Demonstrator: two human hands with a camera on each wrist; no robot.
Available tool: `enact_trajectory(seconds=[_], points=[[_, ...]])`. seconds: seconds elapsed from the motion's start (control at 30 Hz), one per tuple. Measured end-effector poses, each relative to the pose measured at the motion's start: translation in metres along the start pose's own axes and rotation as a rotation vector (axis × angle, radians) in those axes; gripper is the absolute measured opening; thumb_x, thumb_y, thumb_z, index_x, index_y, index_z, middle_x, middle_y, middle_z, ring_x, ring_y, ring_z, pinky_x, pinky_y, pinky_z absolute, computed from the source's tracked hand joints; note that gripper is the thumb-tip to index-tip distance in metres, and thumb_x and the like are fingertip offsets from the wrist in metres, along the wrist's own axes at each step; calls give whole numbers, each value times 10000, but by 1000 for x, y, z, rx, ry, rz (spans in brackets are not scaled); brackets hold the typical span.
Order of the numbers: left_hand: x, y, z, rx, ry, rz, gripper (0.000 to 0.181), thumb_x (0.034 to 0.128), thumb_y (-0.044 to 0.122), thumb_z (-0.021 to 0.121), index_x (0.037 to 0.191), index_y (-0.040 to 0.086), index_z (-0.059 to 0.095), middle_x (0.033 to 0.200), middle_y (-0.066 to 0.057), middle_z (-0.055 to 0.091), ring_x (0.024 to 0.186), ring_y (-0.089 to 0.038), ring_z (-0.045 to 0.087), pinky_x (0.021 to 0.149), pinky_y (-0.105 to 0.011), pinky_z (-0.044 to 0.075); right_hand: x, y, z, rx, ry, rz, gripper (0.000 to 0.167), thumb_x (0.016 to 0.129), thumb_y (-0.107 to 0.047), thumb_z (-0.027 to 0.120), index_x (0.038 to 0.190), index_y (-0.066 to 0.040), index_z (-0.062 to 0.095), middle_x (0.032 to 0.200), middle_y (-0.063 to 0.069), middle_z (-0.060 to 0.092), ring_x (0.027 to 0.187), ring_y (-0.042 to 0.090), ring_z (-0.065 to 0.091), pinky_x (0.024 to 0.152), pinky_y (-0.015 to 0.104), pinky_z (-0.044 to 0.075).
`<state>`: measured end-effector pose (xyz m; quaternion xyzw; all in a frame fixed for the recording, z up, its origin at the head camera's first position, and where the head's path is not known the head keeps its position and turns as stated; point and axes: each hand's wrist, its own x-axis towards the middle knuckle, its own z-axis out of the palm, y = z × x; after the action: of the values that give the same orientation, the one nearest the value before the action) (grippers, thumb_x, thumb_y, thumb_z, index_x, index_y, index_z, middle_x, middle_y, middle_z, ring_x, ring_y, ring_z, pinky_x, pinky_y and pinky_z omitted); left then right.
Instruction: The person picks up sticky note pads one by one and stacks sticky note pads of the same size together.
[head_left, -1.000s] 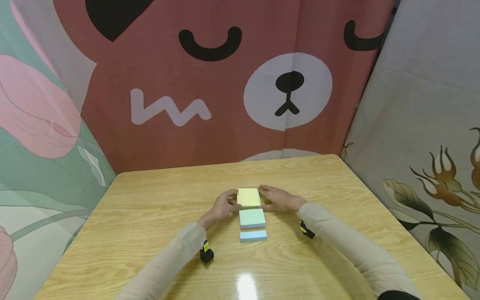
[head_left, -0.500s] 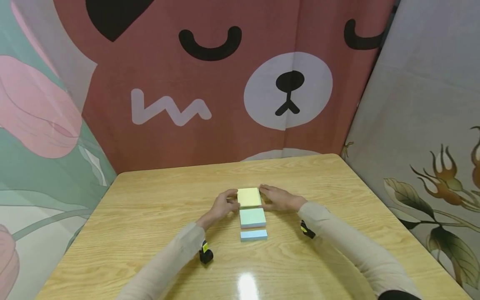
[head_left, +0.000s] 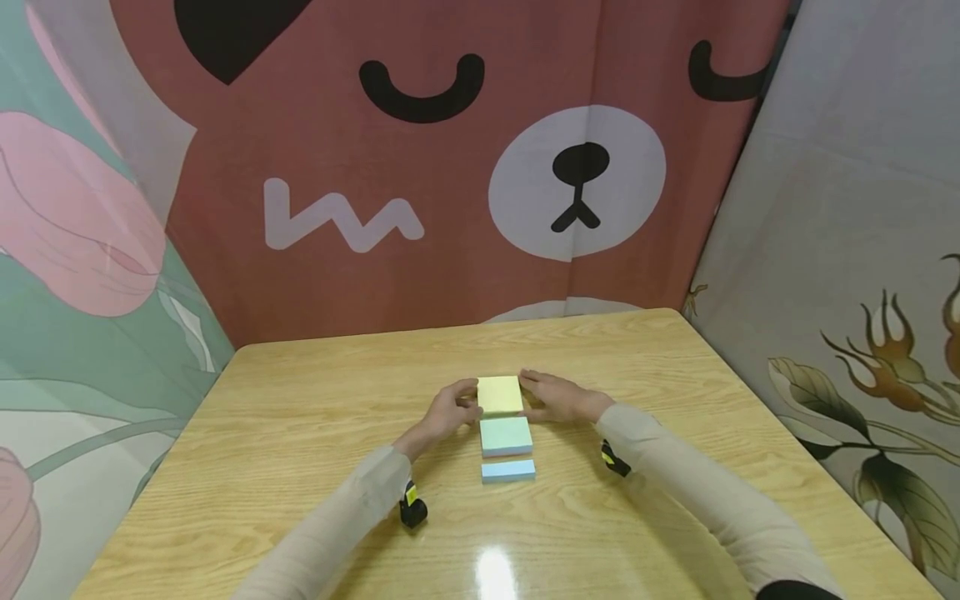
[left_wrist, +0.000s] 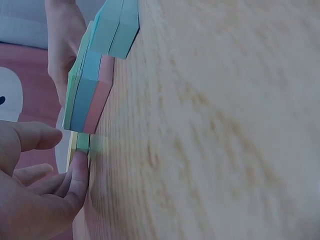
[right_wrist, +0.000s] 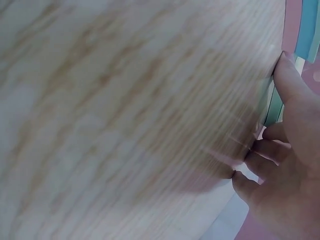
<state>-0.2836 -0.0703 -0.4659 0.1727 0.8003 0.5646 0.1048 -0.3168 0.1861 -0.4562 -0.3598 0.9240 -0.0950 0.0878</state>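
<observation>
A yellow sticky-note pad [head_left: 499, 395] lies on the table farthest from me, with a green pad [left_wrist: 83, 142] under it. My left hand [head_left: 447, 408] touches its left side, thumb near the front corner and fingers farther back. On its right side rests my right hand [head_left: 558, 397], with thumb and fingers spread along the edge. Just nearer is a stack with a green pad [head_left: 506, 435] on top, then a blue pad [left_wrist: 86, 97] and a pink pad [left_wrist: 101, 90]. Nearest lies a light blue pad stack [head_left: 508, 472]. The far fingertips are partly hidden.
The wooden table [head_left: 337, 383] spreads around the pads. Its far edge meets a curtain [head_left: 337, 283] printed with a bear face. Patterned cloths hang at both sides. Black wrist cameras [head_left: 412, 508] hang under both sleeves.
The yellow pad has shifted very slightly to the right between my hands and lines up more squarely. The hands and the other stacks stay nearly where they were.
</observation>
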Motion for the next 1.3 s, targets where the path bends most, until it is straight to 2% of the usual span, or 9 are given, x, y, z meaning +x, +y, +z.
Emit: enact_trajectory(seconds=[0.13,0.3,0.33,0.47,0.8,1.0,1.3], points=[[1,1,1,4,3,-4,581,956,4,601,1479,-75,359,1439,-292,436,1042,-307,605,813,-415,539,-1,-1,-2,19,-7,-2,746,1013,-354,576,1469,156,280,1554,316,211,1439,426,218,1131,502,264],[1,1,2,-9,-9,11,578,964,-4,584,1477,-100,336,1443,-327,409,1052,-345,603,829,-474,531,-3,0,-2,29,-8,0,749,1012,-357,576,1468,158,279,1556,320,196,1440,430,209,1131,508,259],[-1,6,2,-14,-16,14,574,966,-10,576,1474,-111,330,1442,-339,399,1055,-352,601,838,-488,527,-4,0,-2,30,-8,0,753,1012,-362,575,1468,158,278,1557,320,194,1441,429,207,1132,507,257],[-1,7,3,-25,-21,13,575,966,-19,562,1478,-114,318,1454,-346,377,1061,-358,598,845,-496,523,-4,1,-2,31,-12,2,761,1010,-375,572,1473,150,273,1560,316,187,1445,423,200,1135,503,252],[3,2,3,-46,-15,-1,579,960,-25,560,1488,-80,330,1460,-319,385,1053,-317,601,824,-433,536,-3,3,-1,25,-16,-6,751,1019,-370,558,1481,141,259,1564,317,172,1450,426,183,1140,502,242],[4,0,2,-55,-16,-24,586,960,-25,548,1497,-68,317,1459,-312,384,1118,-354,571,836,-411,536,-3,1,-1,26,-9,-17,746,1016,-356,569,1478,147,266,1560,322,182,1445,433,192,1136,506,249],[2,3,1,-76,-15,-27,554,973,-33,520,1489,-73,325,1438,-326,402,1182,-423,534,858,-447,533,-1,5,0,-11,-11,-25,758,1007,-380,578,1480,133,281,1558,307,209,1440,419,222,1127,491,277]])
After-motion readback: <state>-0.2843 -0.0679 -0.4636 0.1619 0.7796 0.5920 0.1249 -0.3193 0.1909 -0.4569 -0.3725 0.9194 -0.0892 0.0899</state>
